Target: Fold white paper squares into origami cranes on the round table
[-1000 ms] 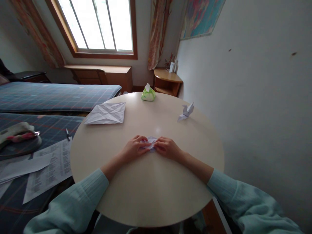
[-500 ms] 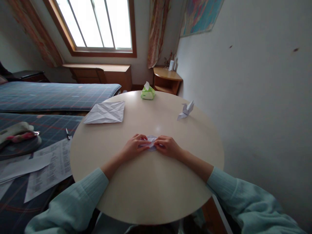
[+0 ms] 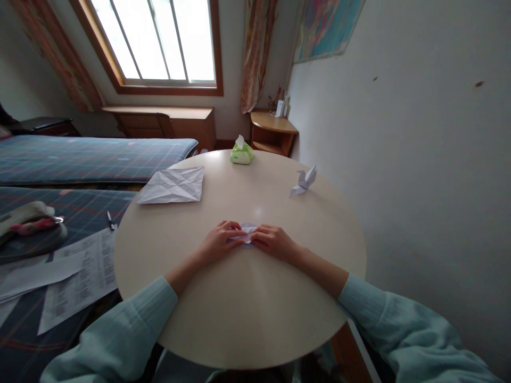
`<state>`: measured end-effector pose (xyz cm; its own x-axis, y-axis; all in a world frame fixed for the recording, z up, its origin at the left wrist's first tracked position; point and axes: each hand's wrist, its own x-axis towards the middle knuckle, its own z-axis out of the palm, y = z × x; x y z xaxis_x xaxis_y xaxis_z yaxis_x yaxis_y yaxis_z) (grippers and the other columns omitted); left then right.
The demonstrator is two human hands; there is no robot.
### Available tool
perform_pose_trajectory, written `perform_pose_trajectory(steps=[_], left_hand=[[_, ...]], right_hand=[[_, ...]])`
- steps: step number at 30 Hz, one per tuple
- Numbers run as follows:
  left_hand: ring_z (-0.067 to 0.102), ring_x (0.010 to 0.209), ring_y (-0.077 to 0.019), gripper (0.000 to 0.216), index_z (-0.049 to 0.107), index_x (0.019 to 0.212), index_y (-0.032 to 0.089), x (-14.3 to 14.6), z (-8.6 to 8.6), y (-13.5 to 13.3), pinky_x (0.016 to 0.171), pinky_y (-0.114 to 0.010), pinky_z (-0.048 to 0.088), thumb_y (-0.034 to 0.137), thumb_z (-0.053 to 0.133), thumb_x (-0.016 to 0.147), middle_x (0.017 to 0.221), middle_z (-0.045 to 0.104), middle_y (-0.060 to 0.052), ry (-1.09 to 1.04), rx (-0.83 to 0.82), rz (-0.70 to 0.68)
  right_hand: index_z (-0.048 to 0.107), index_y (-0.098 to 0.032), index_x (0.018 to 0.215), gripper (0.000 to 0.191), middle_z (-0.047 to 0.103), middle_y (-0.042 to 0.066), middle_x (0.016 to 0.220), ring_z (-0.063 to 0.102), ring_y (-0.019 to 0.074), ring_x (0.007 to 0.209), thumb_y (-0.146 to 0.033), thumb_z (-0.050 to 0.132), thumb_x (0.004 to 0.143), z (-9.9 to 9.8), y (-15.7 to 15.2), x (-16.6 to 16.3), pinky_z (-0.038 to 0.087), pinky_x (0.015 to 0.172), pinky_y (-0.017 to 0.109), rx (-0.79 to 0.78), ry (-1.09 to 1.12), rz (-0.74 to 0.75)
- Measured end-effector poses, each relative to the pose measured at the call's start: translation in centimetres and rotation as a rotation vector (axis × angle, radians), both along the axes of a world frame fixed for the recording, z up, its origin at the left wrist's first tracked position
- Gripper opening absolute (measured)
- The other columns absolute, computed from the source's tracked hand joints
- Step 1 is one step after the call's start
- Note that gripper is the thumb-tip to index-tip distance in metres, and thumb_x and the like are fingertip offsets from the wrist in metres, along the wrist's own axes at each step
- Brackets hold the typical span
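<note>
A small piece of folded white paper [image 3: 248,233] lies on the round cream table [image 3: 247,308], between my two hands. My left hand [image 3: 223,238] grips its left side, thumb and fingers pressing on it. From the other side my right hand [image 3: 273,240] pinches the right part of the paper with bent fingers. Much of the paper is covered by the fingers, so its exact folds are hard to make out. Farther right on the table stands a white origami crane [image 3: 304,182]. At the back left lies a creased white sheet [image 3: 175,185].
A green tissue pack [image 3: 241,153] stands at the table's far edge. On the left, plaid mattresses [image 3: 99,159] hold printed sheets [image 3: 88,266], a pen [image 3: 110,221] and a grey bag-like item [image 3: 32,226]. A white wall [image 3: 419,159] rises close on the right.
My right hand has shifted very slightly on the folded paper. My left hand stays in place, and the whole view has moved a little with the head.
</note>
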<state>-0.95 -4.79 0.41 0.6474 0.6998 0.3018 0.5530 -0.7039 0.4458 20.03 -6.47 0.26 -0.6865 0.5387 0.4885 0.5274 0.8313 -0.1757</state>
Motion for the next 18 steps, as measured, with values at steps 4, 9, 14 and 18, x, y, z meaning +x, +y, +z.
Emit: perform_pose_trajectory(steps=[4, 9, 14, 18], left_hand=[[0.05, 0.095, -0.0176, 0.025, 0.062, 0.094, 0.024, -0.09, 0.22, -0.21, 0.082, -0.029, 0.042, 0.039, 0.057, 0.074, 0.102, 0.059, -0.003, 0.024, 0.02, 0.005], [0.052, 0.093, -0.0161, 0.012, 0.062, 0.079, 0.022, -0.13, 0.27, -0.32, 0.08, -0.027, 0.043, 0.031, 0.054, 0.077, 0.1, 0.06, -0.001, 0.048, 0.029, 0.001], [0.051, 0.095, -0.0176, 0.019, 0.062, 0.084, 0.022, -0.01, 0.34, -0.44, 0.08, -0.028, 0.043, 0.037, 0.057, 0.074, 0.099, 0.061, -0.002, 0.054, 0.047, 0.007], [0.052, 0.094, -0.0171, 0.019, 0.063, 0.083, 0.023, 0.0, 0.37, -0.43, 0.08, -0.027, 0.043, 0.038, 0.055, 0.076, 0.098, 0.061, -0.002, 0.058, 0.048, 0.012]], right_hand=[[0.058, -0.019, 0.073, 0.016, 0.063, 0.004, 0.075, 0.054, 0.0136, 0.07, -0.021, 0.045, 0.082, 0.27, -0.06, 0.11, 0.043, 0.063, 0.024, -0.024, -0.014, -0.008], [0.058, -0.018, 0.071, 0.017, 0.061, 0.004, 0.076, 0.053, 0.0139, 0.071, -0.033, 0.053, 0.078, 0.35, 0.11, 0.29, 0.043, 0.063, 0.024, -0.082, -0.029, 0.036], [0.06, -0.017, 0.072, 0.018, 0.061, 0.005, 0.074, 0.053, 0.0132, 0.07, -0.03, 0.05, 0.081, 0.12, 0.26, 0.21, 0.043, 0.064, 0.024, -0.132, 0.055, 0.024], [0.06, -0.016, 0.07, 0.02, 0.061, 0.005, 0.073, 0.054, 0.0126, 0.069, -0.029, 0.05, 0.082, 0.15, 0.32, 0.04, 0.042, 0.065, 0.023, -0.234, 0.147, 0.001]])
